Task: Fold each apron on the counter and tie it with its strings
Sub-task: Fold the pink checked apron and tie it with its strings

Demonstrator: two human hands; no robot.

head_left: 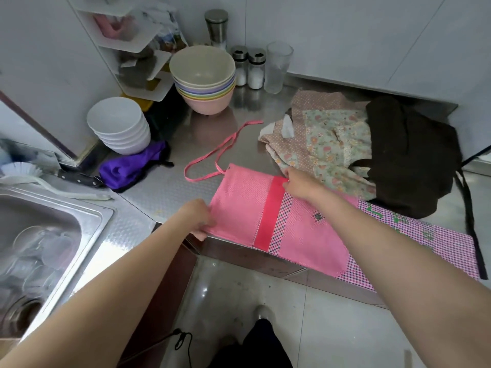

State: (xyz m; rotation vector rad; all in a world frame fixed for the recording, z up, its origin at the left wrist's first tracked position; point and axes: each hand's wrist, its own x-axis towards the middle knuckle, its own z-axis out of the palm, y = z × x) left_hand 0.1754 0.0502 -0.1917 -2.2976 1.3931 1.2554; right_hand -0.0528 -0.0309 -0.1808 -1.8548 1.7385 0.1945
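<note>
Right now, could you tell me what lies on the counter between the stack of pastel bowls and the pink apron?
In the head view, only the apron's pink string lies looped there on bare steel counter.

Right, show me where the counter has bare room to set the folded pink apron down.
Bare steel lies between the pink string, the purple cloth and the stacked colored bowls. A narrower strip runs between sink and pink apron. The right side is crowded by the floral apron and dark apron.
</note>
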